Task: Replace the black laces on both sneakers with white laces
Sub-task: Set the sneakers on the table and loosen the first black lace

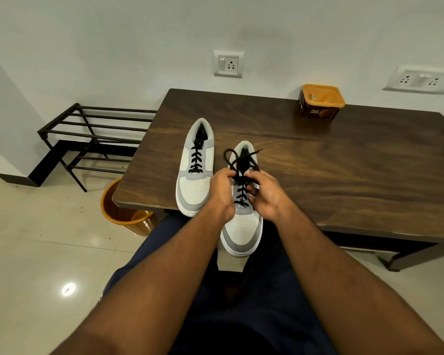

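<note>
- Right sneaker (pixel 242 226): white and grey, lying at the near edge of the table with its toe overhanging toward the person. Its black lace (pixel 237 160) is loose at the top, with a loop and a free end standing up over the tongue; the lower rows remain threaded.
- Left hand (pixel 222 192): fingers curled, pinching the black lace at the left side of the upper eyelets.
- Right hand (pixel 265 194): fingers curled, gripping the same lace at the right side, thumb across the tongue area.
- Left sneaker (pixel 194 175): just beside the first, wholly on the table, toe toward the person, fully laced in black (pixel 195 156).
- Table (pixel 344 160): dark wood grain, set against a white wall.
- Tub (pixel 321 102): brown with an orange rim, open, at the far edge of the table, well apart from the shoes. Contents cannot be made out.
- Bucket (pixel 124 211): orange, on the tiled floor, partly under the table's left corner.
- Rack (pixel 92 139): black metal, against the wall to the left.
- Wall sockets (pixel 228 64): one above the table, another to the right.
</note>
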The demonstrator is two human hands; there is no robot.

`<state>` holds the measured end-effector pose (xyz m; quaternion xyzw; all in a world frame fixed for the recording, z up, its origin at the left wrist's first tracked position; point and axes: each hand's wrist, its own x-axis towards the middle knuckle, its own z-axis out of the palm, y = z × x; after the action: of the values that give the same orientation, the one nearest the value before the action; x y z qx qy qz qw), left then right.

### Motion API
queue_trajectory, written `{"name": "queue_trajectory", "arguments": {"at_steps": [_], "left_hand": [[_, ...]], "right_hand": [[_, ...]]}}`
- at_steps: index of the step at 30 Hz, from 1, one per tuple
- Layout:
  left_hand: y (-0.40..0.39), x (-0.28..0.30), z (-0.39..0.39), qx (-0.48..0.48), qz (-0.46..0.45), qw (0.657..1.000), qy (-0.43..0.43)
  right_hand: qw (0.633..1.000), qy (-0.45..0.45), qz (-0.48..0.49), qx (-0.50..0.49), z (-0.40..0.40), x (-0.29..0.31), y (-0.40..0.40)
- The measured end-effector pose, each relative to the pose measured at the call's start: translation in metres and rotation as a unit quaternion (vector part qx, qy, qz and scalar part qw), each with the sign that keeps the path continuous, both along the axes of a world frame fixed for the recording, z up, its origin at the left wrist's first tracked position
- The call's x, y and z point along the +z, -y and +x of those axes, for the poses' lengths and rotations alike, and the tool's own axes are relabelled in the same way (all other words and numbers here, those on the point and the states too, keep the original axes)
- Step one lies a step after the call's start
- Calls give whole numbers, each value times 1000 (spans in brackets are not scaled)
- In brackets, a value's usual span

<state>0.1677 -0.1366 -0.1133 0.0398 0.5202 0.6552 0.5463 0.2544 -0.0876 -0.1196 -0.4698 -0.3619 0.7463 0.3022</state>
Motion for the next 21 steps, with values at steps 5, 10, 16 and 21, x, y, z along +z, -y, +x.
{"name": "queue_trajectory", "arguments": {"at_steps": [5,10,16,21], "left_hand": [[8,1,-12,91,68,987,116],[16,-9,-44,206,23,971,120],[36,-16,-53,247,-58,876,-410],[24,-22,-28,-37,-21,747,-664]], "right_hand": [[985,-147,-38,-75,11,-4,1],[956,-161,-56,-239,36,-12,-11],[944,169,117,-257,66,-38,-22],[885,252,378,-103,46,-23,-14]]}}
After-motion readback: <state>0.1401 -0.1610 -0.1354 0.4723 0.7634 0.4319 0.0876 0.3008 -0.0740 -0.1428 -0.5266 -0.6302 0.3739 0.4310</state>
